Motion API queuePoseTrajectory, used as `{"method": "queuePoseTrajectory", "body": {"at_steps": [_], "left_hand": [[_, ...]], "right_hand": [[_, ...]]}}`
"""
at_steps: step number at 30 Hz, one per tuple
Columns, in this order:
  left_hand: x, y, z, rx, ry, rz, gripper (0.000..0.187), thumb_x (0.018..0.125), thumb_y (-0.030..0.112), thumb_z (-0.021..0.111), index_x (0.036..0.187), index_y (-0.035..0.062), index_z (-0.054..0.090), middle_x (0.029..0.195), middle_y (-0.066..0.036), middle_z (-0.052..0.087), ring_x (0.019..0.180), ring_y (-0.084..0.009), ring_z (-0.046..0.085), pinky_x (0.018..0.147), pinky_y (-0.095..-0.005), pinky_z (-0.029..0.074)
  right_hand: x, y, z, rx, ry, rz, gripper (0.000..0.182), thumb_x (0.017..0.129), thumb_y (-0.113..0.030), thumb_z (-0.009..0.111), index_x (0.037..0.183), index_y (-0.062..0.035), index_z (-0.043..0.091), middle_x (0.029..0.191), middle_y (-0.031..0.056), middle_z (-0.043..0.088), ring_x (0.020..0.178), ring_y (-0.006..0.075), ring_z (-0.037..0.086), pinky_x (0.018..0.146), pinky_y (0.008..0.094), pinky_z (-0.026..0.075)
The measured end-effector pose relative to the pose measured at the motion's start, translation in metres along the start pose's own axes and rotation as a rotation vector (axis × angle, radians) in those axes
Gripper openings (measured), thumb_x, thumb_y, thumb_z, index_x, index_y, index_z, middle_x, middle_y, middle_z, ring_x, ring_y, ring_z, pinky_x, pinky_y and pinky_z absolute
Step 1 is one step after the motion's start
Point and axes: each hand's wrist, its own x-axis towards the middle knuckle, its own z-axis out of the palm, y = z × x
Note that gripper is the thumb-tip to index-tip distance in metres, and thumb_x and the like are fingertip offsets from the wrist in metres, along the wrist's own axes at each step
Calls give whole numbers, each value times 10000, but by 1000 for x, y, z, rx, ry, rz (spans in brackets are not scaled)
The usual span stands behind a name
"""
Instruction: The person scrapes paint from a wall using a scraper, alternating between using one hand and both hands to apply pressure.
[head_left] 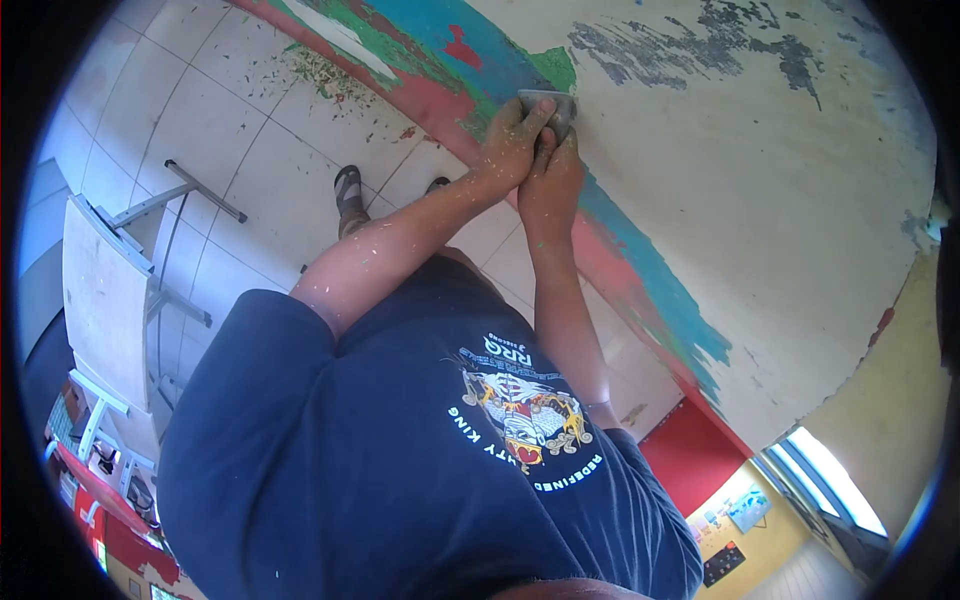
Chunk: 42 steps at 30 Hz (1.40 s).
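A grey metal scraper blade (562,118) is held against the painted surface (690,180), at the border between green paint and a bare pale area. My left hand (508,150) is closed on its left side, with the thumb laid across the blade. Close beside it, my right hand (552,190) has its fingers pressed on the blade's lower edge. Small paint flakes cling to my left hand and forearm. Blue, green and red-pink paint (460,75) runs in bands along the surface's edge. Part of the blade is hidden by my fingers.
Paint shavings (325,80) lie on the tiled floor (240,130) beyond the surface's edge. A pale board with metal legs (105,300) stands at the left. Grey patches (650,50) mark the upper surface. A red panel (695,455) is at the lower right.
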Motion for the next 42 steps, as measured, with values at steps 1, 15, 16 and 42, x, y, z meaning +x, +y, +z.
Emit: {"method": "queuePoseTrajectory", "body": {"at_steps": [1, 15, 16, 42], "left_hand": [[-2, -1, 3, -57, 9, 8, 437, 1030, 419, 521, 1020, -10, 601, 882, -51, 598, 816, -98, 540, 723, -273, 475], [-6, 45, 3, -51, -69, 122, 501, 1024, 446, 507, 1114, -34, 615, 968, -105, 632, 897, -155, 563, 811, -316, 476], [-6, 26, 0, -34, -57, 157, 505, 1024, 447, 506, 1116, -38, 612, 968, -113, 631, 903, -165, 562, 820, -321, 474], [-4, 14, -4, -191, -76, -55, 438, 1061, 402, 444, 1161, -6, 568, 1022, -98, 615, 890, -150, 581, 796, -302, 493]], "right_hand": [[0, 0, -2, -1, -16, 26, 290, 1039, -209, 435, 1142, 45, 528, 933, 330, 654, 909, 533, 606, 704, 545, 466], [7, -39, -19, 102, -1, 20, 398, 1044, -261, 440, 1272, 58, 512, 1009, 348, 638, 964, 523, 602, 750, 548, 470], [3, -22, -10, 43, 15, -6, 389, 1045, -265, 439, 1236, 63, 522, 1009, 349, 636, 965, 523, 600, 751, 547, 468], [1, -27, -8, -57, 4, 152, 356, 1030, -262, 467, 1193, 41, 561, 908, 318, 659, 884, 496, 636, 729, 545, 478]]}}
